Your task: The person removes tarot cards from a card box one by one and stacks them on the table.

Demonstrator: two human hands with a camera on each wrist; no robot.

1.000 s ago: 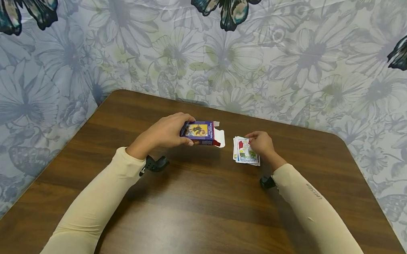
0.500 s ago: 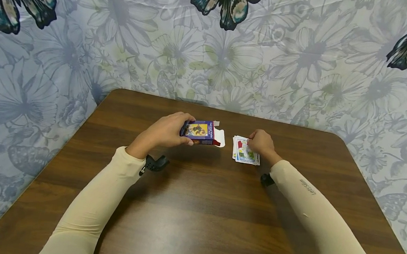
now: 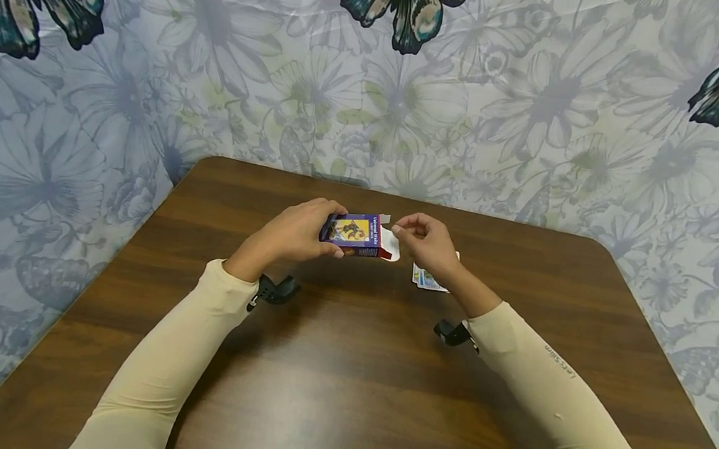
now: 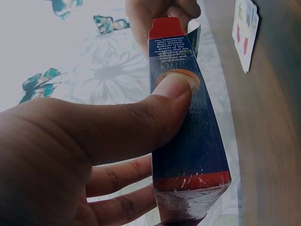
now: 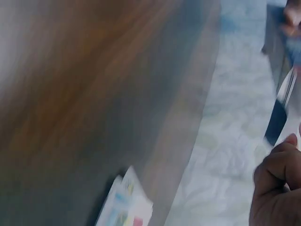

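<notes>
My left hand (image 3: pixel 295 229) grips a purple-blue card box (image 3: pixel 354 232), its thumb on the narrow printed side in the left wrist view. The box lies sideways with its white end flap (image 3: pixel 390 244) standing out to the right. At this opened end is my right hand (image 3: pixel 430 243), fingers bent and tips close to the flap. Whether these fingertips pinch the flap or a card is hidden. Beneath the right hand lies a small pile of picture cards (image 3: pixel 428 281), partly covered by it in the head view. The right wrist view is blurred.
The brown wooden table (image 3: pixel 347 366) reaches to a floral butterfly-print cloth (image 3: pixel 319 100) along its far edge. A black wrist device (image 3: pixel 277 290) sits on the left wrist, another black wrist device (image 3: pixel 453 332) on the right.
My right hand has left its place on the card pile and moved left to the box's opened end. The left hand and box have stayed nearly still.
</notes>
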